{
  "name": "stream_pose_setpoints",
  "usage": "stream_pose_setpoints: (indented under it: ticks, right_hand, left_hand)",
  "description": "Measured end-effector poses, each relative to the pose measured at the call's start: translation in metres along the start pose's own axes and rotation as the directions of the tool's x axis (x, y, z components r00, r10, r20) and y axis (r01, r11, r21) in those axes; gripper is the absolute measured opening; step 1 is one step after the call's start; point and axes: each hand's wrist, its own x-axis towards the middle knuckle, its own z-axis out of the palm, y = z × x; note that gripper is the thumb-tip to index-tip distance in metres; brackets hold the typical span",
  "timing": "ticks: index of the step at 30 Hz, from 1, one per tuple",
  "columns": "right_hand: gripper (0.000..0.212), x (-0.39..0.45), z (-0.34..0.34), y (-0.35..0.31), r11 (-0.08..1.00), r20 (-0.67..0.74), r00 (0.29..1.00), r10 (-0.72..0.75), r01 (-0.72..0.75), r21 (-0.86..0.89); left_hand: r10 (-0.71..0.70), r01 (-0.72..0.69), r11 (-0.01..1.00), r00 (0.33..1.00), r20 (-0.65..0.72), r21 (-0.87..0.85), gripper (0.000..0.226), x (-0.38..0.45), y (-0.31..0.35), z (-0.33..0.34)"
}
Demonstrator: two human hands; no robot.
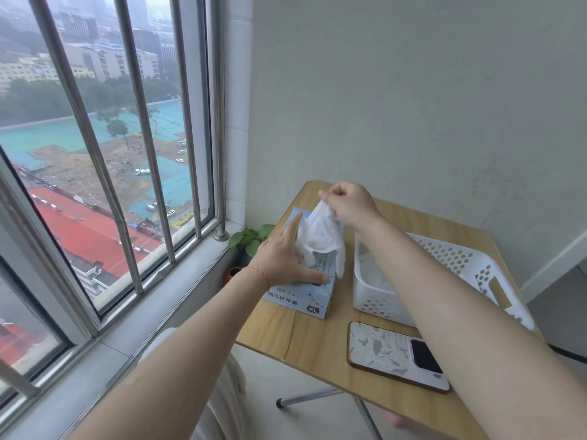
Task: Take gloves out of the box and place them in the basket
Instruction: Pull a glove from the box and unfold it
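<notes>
Here a big window (104,173) with metal bars fills the left side, and a pale wall (413,106) stands behind a small wooden table (317,338). On the table sits a white basket (457,258) with round holes in its sides, and something white lies inside it. Just to the left of the basket lies a light blue box (297,295) marked XL. Near the front edge of the table lies a phone (390,354), face down, in a patterned case.

The left hand (286,258) rests flat on top of the box with its fingers spread out straight, pressing it down. The right hand (349,204) is up above the box, and its curled fingers pinch the top of a white glove (320,236). The glove hangs down from that hand, and its lower part still meets the box top. The two hands are apart, with the glove between them.

A little green plant (251,238) peeks out by the window sill, just behind the table corner.
</notes>
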Motion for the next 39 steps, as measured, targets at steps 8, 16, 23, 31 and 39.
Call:
stream_pose_setpoints:
  ticks: [8,16,23,31,39]
  right_hand:
    - [0.026,-0.002,-0.025,-0.027,0.983,-0.156,0.981,-0.117,0.136,0.120]
    - [0.017,-0.015,-0.042,-0.037,0.943,-0.088,0.991,-0.103,0.125,0.308]
    - [0.017,-0.031,-0.066,-0.054,0.767,0.026,0.999,-0.033,0.009,0.642]
    - [0.043,-0.056,-0.090,-0.053,0.671,0.081,0.996,-0.028,-0.041,0.741]
    - [0.029,-0.077,-0.117,-0.040,0.829,0.421,0.906,0.045,-0.269,0.490]
  left_hand:
    - [-0.020,0.036,0.956,0.998,0.056,-0.292,0.135,0.003,-0.001,-0.015]
    - [-0.034,-0.010,0.855,0.997,-0.076,-0.519,0.051,0.001,0.050,-0.050]
    - [0.085,0.008,0.454,0.995,0.052,-0.891,0.055,0.002,0.076,-0.071]
    - [0.039,0.278,0.494,0.939,0.341,-0.824,0.050,-0.006,0.099,-0.061]
    - [0.014,0.034,0.377,0.999,0.042,-0.926,0.012,-0.018,0.118,-0.075]
